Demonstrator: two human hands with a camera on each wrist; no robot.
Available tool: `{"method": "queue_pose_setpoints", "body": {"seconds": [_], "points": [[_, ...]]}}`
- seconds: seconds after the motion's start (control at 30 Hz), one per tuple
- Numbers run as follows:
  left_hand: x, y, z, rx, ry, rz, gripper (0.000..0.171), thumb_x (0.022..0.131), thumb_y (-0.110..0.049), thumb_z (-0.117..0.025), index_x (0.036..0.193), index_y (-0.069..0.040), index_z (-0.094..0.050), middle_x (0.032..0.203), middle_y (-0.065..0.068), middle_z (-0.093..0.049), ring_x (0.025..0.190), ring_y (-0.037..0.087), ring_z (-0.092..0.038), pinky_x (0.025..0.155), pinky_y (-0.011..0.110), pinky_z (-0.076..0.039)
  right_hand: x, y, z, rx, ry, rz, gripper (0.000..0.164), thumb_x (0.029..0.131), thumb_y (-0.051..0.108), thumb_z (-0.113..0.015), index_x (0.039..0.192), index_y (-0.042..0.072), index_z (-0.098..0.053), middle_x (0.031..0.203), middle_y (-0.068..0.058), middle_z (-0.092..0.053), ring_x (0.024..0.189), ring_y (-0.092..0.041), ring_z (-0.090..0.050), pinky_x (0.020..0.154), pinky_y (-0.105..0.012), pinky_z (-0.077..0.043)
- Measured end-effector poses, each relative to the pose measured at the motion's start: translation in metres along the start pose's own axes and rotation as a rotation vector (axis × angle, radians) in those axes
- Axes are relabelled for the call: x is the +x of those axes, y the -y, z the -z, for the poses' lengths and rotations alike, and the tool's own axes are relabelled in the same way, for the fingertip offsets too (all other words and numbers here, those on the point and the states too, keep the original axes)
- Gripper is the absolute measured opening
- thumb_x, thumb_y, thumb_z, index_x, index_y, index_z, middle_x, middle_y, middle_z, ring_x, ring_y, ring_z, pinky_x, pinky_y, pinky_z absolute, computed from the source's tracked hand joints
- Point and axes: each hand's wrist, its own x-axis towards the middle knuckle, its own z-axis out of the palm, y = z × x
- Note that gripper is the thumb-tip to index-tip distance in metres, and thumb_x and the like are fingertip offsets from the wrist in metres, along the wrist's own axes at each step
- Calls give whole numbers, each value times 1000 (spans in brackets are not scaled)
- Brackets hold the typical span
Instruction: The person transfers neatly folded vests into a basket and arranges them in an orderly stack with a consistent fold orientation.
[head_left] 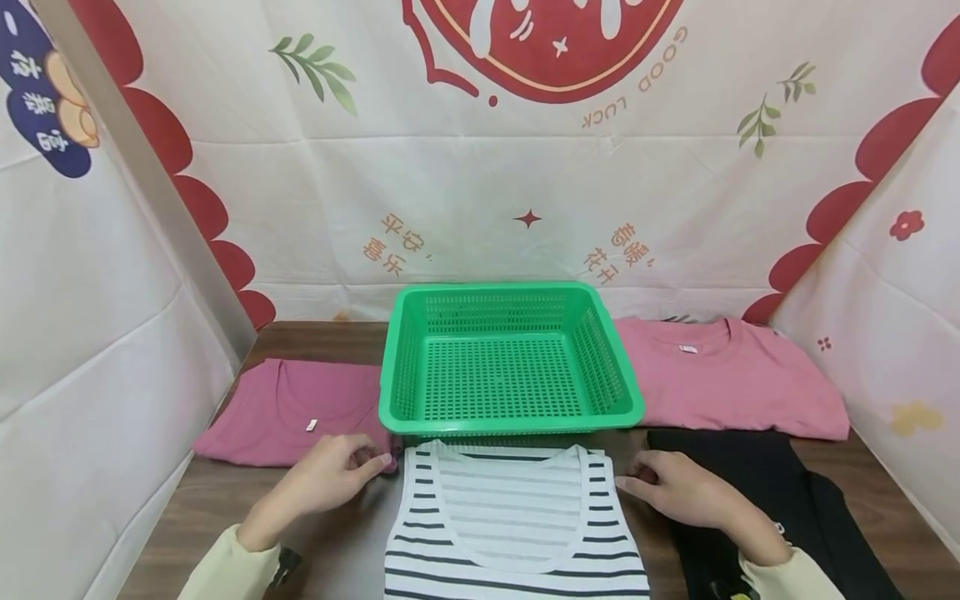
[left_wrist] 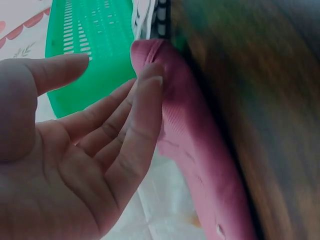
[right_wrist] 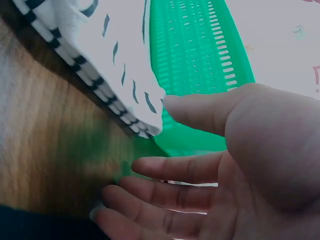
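Left hand [head_left: 330,475], right hand [head_left: 678,487], both relaxed.

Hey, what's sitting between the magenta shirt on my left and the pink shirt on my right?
In the head view, the green basket stands between the magenta shirt and the pink shirt, with nothing in it.

From my head the light looks bright and even, with a pale sheen on the tabletop [head_left: 348,537]. My wrist views run dimmer and softer (the wood smears out of focus beside my left hand [left_wrist: 80,172]), shadow edging the pink shirt [left_wrist: 200,145].
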Motion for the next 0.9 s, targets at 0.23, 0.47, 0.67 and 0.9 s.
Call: {"method": "queue_pose_setpoints", "body": {"seconds": [0.23, 0.47, 0.67, 0.9], "points": [[4, -9, -10, -15, -17, 77, 14, 88, -25, -64, 78, -15, -64, 63, -2, -66, 53, 4, -55, 50, 26, -48, 8, 7, -7, 13, -18, -5, 28, 88, 38, -62, 86, 10, -61, 65, 4, -55, 54, -7, -46, 49, -26, -42], [8, -16, -20, -98, 27, 122, 18, 89, -22, -63, 89, -4, -67, 62, 1, -68, 48, 9, -59, 45, 28, -48, 18, 10, -13, 46, -43, -72, 32, 84, 38, -66, 83, 8, -59, 68, 0, -55, 58, -13, -47, 53, -31, -42], [10, -20, -26, -72, 76, 131, 22, 88, -23, -62, 93, -3, -67, 60, 0, -65, 41, 6, -54, 50, 30, -48, 22, 14, -17, 85, -50, -114, 35, 80, 40, -70, 75, 9, -55, 59, 2, -46, 51, -13, -42, 47, -29, -36], [10, -21, -33, -110, 169, 188, 29, 87, -30, -64, 94, -2, -62, 53, 0, -58, 40, 10, -53, 41, 29, -43, 25, 21, -23, 111, -58, -199, 36, 75, 38, -75, 78, 7, -55, 60, 0, -48, 52, -13, -43, 48, -29, -35]]}}
